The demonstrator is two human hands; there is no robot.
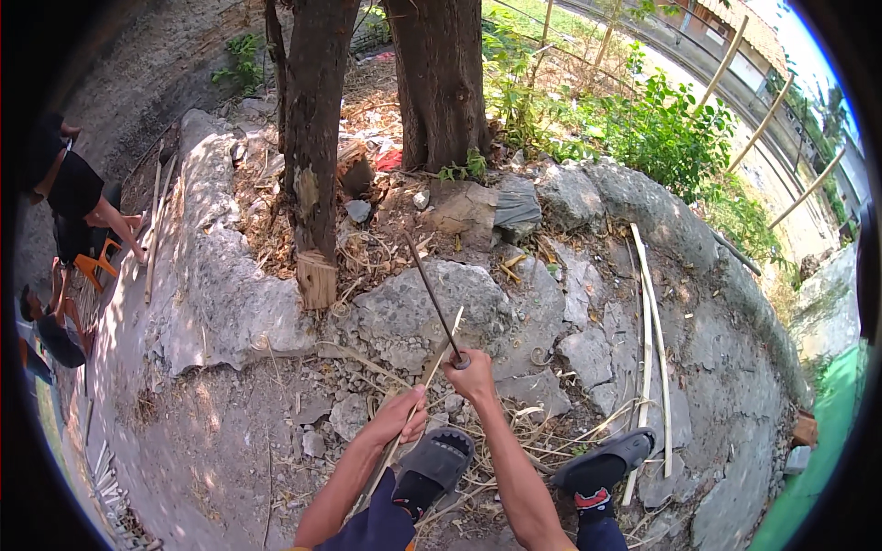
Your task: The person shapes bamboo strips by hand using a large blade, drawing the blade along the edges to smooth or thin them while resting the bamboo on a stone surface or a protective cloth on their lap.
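My right hand is closed round the handle of a long, thin, dark-bladed knife. The blade points up and away to the left, toward the tree trunks. In my left hand is a narrow pale strip of bamboo or wood, gripped with the fingers wrapped about it. The strip slants from near my left leg up past the knife, its far end close to the lower blade. Whether blade and strip touch, I cannot tell. Thin curled shavings lie between my feet, below both hands.
My feet wear dark slides. Long pale strips lie to the right on cracked concrete. Ahead, broken slabs edge two tree trunks. At far left are other people and an orange stool.
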